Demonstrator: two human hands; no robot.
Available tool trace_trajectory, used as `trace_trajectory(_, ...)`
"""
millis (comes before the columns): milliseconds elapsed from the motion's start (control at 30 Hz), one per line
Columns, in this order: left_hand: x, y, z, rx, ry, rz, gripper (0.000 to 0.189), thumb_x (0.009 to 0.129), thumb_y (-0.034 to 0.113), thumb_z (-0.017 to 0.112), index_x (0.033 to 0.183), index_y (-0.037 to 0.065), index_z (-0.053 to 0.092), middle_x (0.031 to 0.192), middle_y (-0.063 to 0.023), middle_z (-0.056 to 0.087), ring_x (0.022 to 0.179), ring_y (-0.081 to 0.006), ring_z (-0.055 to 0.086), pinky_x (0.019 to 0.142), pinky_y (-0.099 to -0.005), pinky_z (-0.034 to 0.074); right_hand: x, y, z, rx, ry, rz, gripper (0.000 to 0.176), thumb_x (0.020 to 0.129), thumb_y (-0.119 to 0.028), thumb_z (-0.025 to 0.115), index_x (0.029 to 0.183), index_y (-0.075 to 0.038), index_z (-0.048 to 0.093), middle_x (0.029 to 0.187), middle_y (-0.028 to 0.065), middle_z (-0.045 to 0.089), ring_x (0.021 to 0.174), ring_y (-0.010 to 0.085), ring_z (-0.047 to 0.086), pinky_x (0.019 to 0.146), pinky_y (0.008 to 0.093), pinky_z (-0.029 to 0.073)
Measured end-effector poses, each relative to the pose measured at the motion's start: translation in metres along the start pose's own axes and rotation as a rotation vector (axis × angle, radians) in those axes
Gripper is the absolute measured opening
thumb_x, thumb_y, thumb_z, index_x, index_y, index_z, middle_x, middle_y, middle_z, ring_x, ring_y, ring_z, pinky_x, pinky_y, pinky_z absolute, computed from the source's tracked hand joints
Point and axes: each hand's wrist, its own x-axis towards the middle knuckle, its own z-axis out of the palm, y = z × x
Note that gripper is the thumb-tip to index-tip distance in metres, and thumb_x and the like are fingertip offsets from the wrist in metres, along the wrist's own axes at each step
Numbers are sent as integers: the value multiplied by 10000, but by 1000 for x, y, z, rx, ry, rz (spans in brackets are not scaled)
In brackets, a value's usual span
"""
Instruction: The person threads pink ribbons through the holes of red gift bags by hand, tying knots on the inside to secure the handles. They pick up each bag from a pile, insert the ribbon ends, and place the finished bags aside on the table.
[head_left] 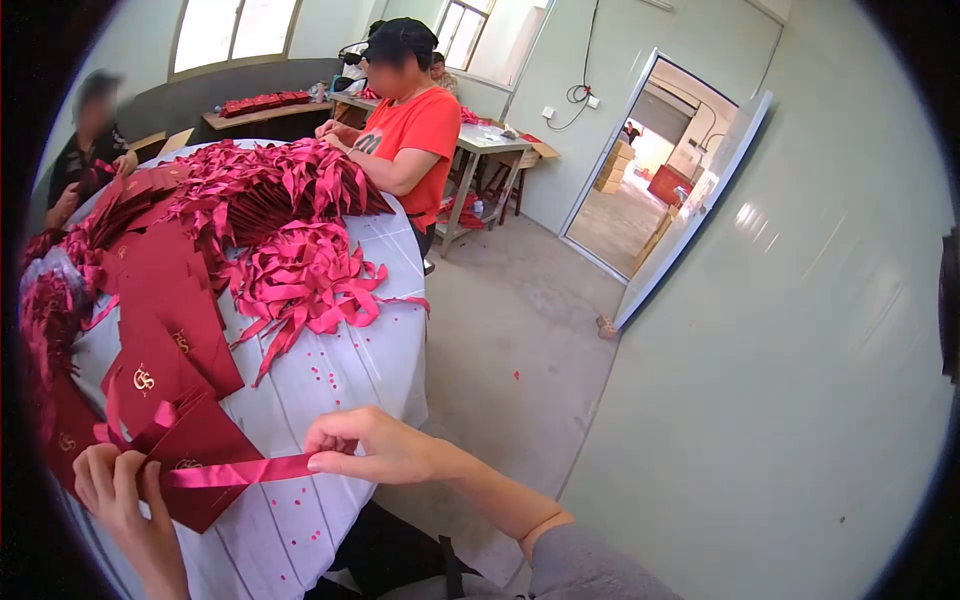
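Note:
My right hand [370, 445] pinches the end of a pink ribbon [240, 472], which is stretched flat leftward across a dark red card envelope [215, 505] with a gold print. At the ribbon's other end, my left hand [125, 495] is on the envelope's left side, fingers bent over the ribbon and the envelope's edge. More ribbon loops [150, 425] stand above that envelope. Just beyond it, further red envelopes with gold letters [150, 365] lie overlapped in a row.
A heap of loose pink ribbons [310, 275] and a long pile of beribboned envelopes [270, 185] cover the white-clothed table [390, 350]. A person in a red shirt [415, 130] stands across it; another in black [95, 150] is at left. An open door [700, 200] is at right.

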Motion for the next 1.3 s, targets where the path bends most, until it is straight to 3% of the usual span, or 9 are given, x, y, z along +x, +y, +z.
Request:
trace_trajectory(100, 1, 6, 0, -94, -41, -32, 145, 800, -26, 564, 935, 8, 524, 946, -137, 479, 1010, -308, 449, 908, -391, 352, -2, -3, -1, -70, -12, -27, 136, 886, -123, 603, 914, 8, 579, 732, 27, 598, 642, 76, 540, 575, 235, 433)
trace_trajectory(167, 5, 10, -2, -134, -68, -30, 157, 807, -44, 539, 955, 4, 517, 960, -145, 475, 1016, -308, 450, 910, -389, 354, -3, -12, -1, 150, -4, 179, 153, 914, -150, 571, 913, 2, 575, 722, 27, 589, 600, 64, 526, 532, 215, 422)
trace_trajectory(300, 13, 13, -4, -129, -182, 63, 229, 822, -58, 498, 1043, -5, 530, 979, -136, 496, 1006, -303, 457, 929, -368, 356, -3, -11, 2, 113, 36, 122, 151, 934, -156, 538, 976, -12, 554, 702, 23, 573, 550, 57, 501, 484, 206, 397)
trace_trajectory(467, 21, 17, 0, -130, -108, 147, 183, 778, -18, 567, 960, -3, 563, 850, -130, 528, 847, -297, 456, 789, -370, 373, -2, -9, 2, 333, 157, 9, 185, 927, -133, 544, 1078, -46, 483, 681, 21, 570, 498, 46, 474, 439, 204, 374)
trace_trajectory(733, 24, 27, -1, -243, -130, 97, 114, 800, -48, 531, 911, -26, 538, 838, -148, 517, 844, -316, 469, 785, -375, 385, 1, -7, 5, 547, 222, -5, 139, 904, -92, 578, 1009, -2, 565, 787, 17, 571, 627, 46, 497, 561, 188, 415)
trace_trajectory(1033, 28, 28, -3, -418, -235, 43, 160, 833, -74, 483, 986, -43, 518, 864, -177, 525, 844, -319, 520, 759, -355, 421, 21, -26, 29, 716, 340, -250, 123, 913, -120, 572, 962, -12, 537, 939, 89, 614, 961, 169, 574, 860, 319, 461)
trace_trajectory(1200, 21, 19, 5, -460, -206, 26, 190, 855, -70, 473, 1033, -37, 530, 933, -195, 582, 858, -333, 581, 755, -349, 446, 36, -32, 44, 1087, 58, -396, 141, 933, -131, 534, 1008, -26, 480, 795, 121, 628, 815, 226, 641, 875, 385, 480)
trace_trajectory(1233, 23, 19, 5, -456, -209, 23, 190, 855, -70, 473, 1033, -37, 530, 933, -195, 582, 858, -333, 581, 755, -349, 446, 36, -35, 50, 1019, 135, -297, 118, 935, -110, 522, 1002, -21, 484, 715, 112, 613, 652, 210, 637, 742, 350, 525)
trace_trajectory(1300, 30, 19, 0, -587, -354, -112, 170, 841, -59, 495, 1000, -31, 550, 874, -195, 591, 816, -339, 583, 731, -357, 449, 36, -38, 49, 939, 124, -192, 107, 935, -93, 514, 1004, -18, 484, 710, 110, 610, 610, 196, 624, 659, 324, 521)
